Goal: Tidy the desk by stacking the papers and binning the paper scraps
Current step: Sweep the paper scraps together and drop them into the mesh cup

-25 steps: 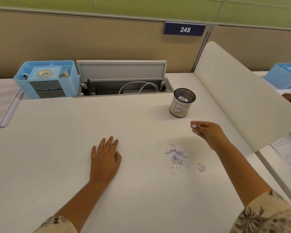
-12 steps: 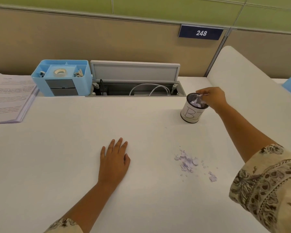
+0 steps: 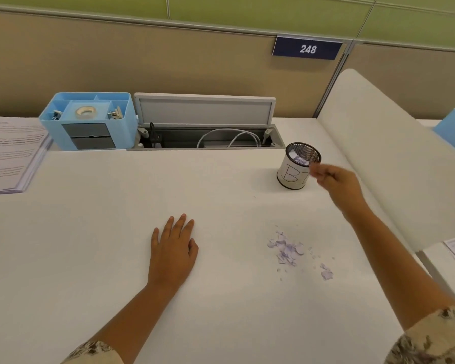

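Scraps (image 3: 288, 250) lie in 1 loose pile; 1 bin (image 3: 297, 169), 1 paper stack (image 3: 9, 153) cut off. Left hand (image 3: 172, 252) flat, fingers spread, empty; right hand (image 3: 336, 183) blurred, grip unclear.

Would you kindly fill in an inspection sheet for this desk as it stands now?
Surface: white desk, mostly bare.
Job's things: paper scraps loose on the desk; bin upright, scraps inside; stacked papers at far left.
Clutter: blue organiser holding tape.
Grippers: left hand flat on the desk; right hand beside the bin, blurred.
Cables: white cable in the open cable tray.
Surroundings: partition sign reading 248.
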`<state>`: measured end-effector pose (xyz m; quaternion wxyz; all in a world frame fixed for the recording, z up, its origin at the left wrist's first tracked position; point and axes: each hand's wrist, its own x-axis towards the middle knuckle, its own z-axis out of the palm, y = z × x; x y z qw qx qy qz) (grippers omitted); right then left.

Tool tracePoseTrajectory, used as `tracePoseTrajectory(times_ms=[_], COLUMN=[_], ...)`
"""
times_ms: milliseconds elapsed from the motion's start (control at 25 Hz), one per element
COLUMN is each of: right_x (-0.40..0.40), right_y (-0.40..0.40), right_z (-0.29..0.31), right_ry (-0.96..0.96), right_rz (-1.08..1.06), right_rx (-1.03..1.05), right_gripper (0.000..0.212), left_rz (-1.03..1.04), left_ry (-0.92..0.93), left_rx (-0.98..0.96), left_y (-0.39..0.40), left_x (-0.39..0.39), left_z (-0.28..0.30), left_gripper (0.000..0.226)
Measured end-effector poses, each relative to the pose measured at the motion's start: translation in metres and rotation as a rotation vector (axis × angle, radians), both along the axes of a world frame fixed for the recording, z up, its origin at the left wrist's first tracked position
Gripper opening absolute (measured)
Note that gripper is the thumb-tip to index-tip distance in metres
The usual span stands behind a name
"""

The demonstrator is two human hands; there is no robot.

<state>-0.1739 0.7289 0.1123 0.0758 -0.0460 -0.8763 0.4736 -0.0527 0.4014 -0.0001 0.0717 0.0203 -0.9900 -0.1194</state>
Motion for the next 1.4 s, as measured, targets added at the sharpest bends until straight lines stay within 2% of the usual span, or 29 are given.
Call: tracePoseTrajectory(times_ms=[40, 160, 320, 400, 520, 640, 720, 800, 1040, 1240, 1400], right_x=[0.018, 0.075, 0.134, 0.152, 0.17, 0.191, 0.201, 0.2, 0.151, 0.114, 0.114], right_y=[0.001, 0.008, 0.011, 0.016, 0.032, 0.037, 0.028, 0.017, 0.003, -0.008, -0.026], right_z=[-0.014, -0.055, -0.078, -0.071, -0.062, -0.069, -0.081, -0.086, -0.096, -0.093, -0.092], right_ry=[-0.054, -0.205, -0.21, -0.227, -0.254, -0.505, -0.558, -0.509, -0.337, -0.225, -0.133], right_rz=[0.021, 0.109, 0.275, 0.262, 0.032, -0.072, -0.05, -0.028, 0.06, 0.261, 0.405], right_rx=[0.049, 0.369, 0.67, 0.627, 0.466, 0.615, 0.795, 0.844, 0.801, 0.731, 0.758], right_gripper=[0.039, 0.043, 0.05, 0.049, 0.045, 0.086, 0.098, 0.103, 0.113, 0.103, 0.083], left_rz=[0.002, 0.0, 0.001, -0.003, -0.005, -0.003, 0.0, 0.003, 0.004, 0.003, 0.004], left_ry=[0.001, -0.001, 0.002, 0.002, 0.004, 0.003, 0.001, 0.005, 0.004, -0.003, -0.01], left_rx=[0.0, -0.001, -0.001, 0.003, 0.014, 0.014, 0.009, 0.01, 0.006, 0.006, -0.008], left_y=[0.0, 0.0, 0.0, 0.0, -0.001, -0.001, 0.0, 0.0, 0.0, 0.0, 0.0], left_x=[-0.001, -0.001, -0.001, -0.001, -0.001, -0.001, -0.001, -0.001, -0.001, 0.0, 0.001], left_z=[0.0, -0.002, -0.003, -0.004, -0.004, -0.004, -0.003, -0.004, -0.005, -0.001, -0.001], left_gripper=[0.053, 0.054, 0.056, 0.056, 0.057, 0.057, 0.057, 0.057, 0.057, 0.055, 0.055])
